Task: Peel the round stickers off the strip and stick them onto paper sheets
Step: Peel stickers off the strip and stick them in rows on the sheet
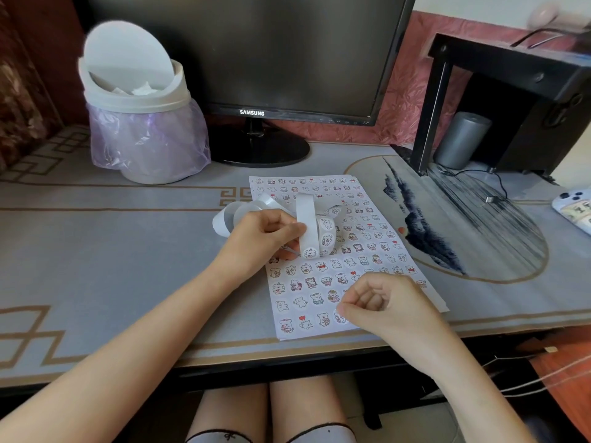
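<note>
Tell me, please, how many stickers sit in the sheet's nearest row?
4 stickers: first, second and third from the left, a fourth under the right hand; more may be hidden there.

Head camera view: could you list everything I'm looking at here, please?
black Samsung monitor: one, black, back of desk
white swing-lid bin with purple liner: one, white and purple, back left
black shelf stand: one, black, back right
grey cylinder: one, grey, under the stand
black cable: one, black, beside the stand
white phone: one, white, right edge
grey desk mat with gold lines: one, grey, covering the desk
white paper sheets: thin stack, white, centre; top one covered in cartoon stickers
curled white sticker strip: one, white, above the sheets
left hand: holds the strip
right hand: pinches a round sticker at the sheet's near edge
</note>
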